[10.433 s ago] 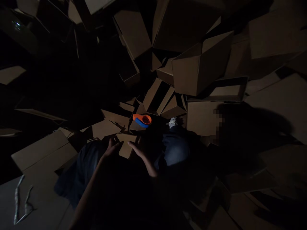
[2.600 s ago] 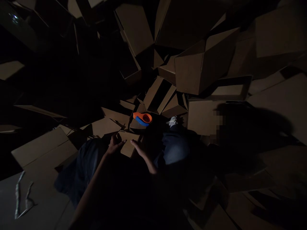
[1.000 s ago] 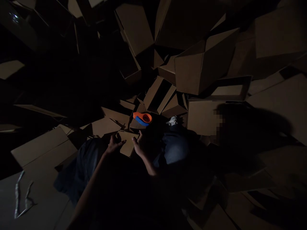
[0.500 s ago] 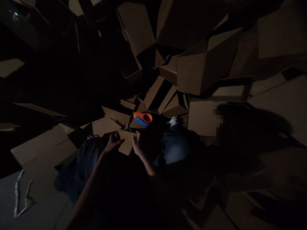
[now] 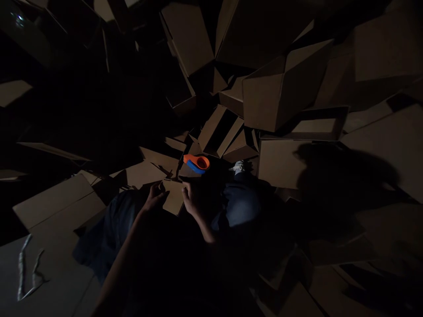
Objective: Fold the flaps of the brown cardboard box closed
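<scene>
The scene is very dark. I sit on the floor in blue jeans among cardboard. A small flat piece of cardboard lies between my hands. My left hand grips its left edge with curled fingers. On the right edge my right hand has its fingers folded over the cardboard. An orange and blue tape dispenser sits just beyond the piece, untouched.
Open cardboard boxes are piled high ahead and to the right. Flattened cardboard sheets lie at the left. A strip of crumpled tape rests on a sheet at the lower left. My white shoe shows past my knee.
My right hand has shifted from the piece's lower right side up onto its right edge and closed on it. The left hand's fingers have curled in slightly. The dispenser has not moved.
</scene>
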Motion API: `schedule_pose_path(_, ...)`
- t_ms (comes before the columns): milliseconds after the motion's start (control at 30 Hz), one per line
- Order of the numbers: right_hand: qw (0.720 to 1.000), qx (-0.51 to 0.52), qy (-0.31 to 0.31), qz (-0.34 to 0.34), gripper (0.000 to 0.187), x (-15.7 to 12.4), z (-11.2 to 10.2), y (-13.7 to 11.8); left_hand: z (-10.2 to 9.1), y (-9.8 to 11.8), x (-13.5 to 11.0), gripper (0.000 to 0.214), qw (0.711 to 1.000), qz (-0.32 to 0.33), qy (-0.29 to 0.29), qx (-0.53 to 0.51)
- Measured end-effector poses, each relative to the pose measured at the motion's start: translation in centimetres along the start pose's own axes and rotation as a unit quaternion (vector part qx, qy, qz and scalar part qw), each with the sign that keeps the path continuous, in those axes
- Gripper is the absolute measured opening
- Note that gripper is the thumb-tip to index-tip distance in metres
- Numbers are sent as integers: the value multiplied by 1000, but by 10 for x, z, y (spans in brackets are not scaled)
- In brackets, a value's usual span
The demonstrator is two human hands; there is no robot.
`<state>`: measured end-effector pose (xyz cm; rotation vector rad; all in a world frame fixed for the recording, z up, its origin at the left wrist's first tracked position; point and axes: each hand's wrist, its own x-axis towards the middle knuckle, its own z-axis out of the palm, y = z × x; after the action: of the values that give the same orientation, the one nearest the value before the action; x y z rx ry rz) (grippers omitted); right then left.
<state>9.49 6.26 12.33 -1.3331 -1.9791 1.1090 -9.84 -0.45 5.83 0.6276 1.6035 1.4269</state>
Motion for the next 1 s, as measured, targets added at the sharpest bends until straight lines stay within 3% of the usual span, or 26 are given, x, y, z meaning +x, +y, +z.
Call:
schedule_pose_path(200, 999, -25, 31, -1, 33, -2, 1, -2, 3, -1, -4, 71, 999, -41, -1, -20)
schedule_pose_path(433, 1000, -2, 16, 5, 47, -7, -2, -15, 4, 4, -9, 76, 998, -40, 2, 43)
schedule_pose_path(600, 1000, -7, 17, 2, 46, -7, -4, -13, 6, 12, -12, 73, 999, -32, 15, 30)
schedule_pose_path(900, 999, 17, -23, 42, 43, -9, -19, -10, -3, -2, 2, 64, 1000, -13, 10, 0)
schedule_pose_path(1000, 1000, 9, -14, 19, 43, -9, -16, -5, 1, -3, -2, 66, 1000, -23, 9, 13)
